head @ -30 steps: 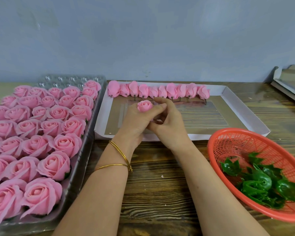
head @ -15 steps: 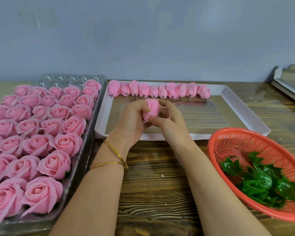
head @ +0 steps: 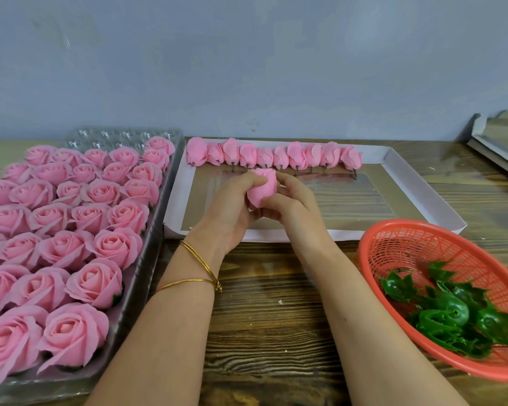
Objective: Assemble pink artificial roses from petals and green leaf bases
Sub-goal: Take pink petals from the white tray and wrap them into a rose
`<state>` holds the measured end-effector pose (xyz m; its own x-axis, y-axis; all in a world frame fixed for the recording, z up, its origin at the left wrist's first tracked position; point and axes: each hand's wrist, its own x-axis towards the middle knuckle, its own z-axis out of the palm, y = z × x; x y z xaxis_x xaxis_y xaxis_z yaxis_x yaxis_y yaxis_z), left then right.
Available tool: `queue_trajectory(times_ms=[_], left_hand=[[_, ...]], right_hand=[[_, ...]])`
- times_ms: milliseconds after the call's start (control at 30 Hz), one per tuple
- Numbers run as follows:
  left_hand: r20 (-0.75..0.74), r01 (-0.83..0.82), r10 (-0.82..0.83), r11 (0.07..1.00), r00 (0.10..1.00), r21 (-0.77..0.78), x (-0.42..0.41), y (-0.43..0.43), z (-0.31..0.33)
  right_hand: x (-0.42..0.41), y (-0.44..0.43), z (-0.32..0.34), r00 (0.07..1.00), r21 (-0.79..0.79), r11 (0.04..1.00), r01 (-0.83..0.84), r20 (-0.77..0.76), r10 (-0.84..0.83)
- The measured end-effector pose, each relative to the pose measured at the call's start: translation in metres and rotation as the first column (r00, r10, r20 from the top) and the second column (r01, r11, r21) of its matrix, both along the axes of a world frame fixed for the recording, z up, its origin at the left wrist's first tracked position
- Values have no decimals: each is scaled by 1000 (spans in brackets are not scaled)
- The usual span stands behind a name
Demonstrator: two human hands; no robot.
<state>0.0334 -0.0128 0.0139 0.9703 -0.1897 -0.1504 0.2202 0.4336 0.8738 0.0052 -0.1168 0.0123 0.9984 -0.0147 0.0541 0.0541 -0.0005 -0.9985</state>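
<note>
Close to us, a red basket on our right holds green leaf bases. On our left, finished roses fill a clear tray. Further out, our left hand and right hand both curl their fingers round one pink bud, above the white tray. A row of buds lies along its far edge.

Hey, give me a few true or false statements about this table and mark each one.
1. Both the left hand and the right hand hold one pink bud. True.
2. The green leaf bases lie in a blue bowl. False: they lie in an orange basket.
3. A row of buds lies along the far edge of the white tray. True.
4. The finished roses sit on the person's right. False: they fill the clear tray on the left.
</note>
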Motion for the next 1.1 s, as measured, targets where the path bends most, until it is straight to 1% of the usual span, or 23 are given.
queue_trajectory(times_ms=[167, 367, 600, 700, 767, 900, 1000, 1100], left_hand=[[21, -6, 5, 998, 1000, 60, 2, 0, -2], [39, 25, -28, 997, 999, 75, 5, 1, -5], [91, 69, -76, 994, 993, 79, 4, 4, -4], [99, 62, -68, 996, 993, 71, 5, 4, -6], [113, 44, -53, 995, 992, 85, 5, 4, -7], [173, 50, -86, 978, 981, 203, 2, 2, -5], [186, 51, -107, 958, 977, 284, 0, -1, -5], [177, 73, -134, 946, 975, 316, -2, -2, -5]], right_hand=[[-2, 1, 1, 1000, 22, 1000, 8, 26, -8], [0, 1, 0, 998, 18, 999, 41, 41, -42], [0, 1, 0, 999, 4, 1000, -21, 44, 21], [3, 0, -2, 1000, 79, 997, 0, 31, -3], [6, -2, -3, 999, 147, 988, 51, 3, -52], [14, -8, -4, 987, 278, 948, 155, -89, -136], [15, -10, -6, 979, 295, 937, 188, -136, -153], [15, -11, -7, 972, 305, 928, 212, -167, -167]])
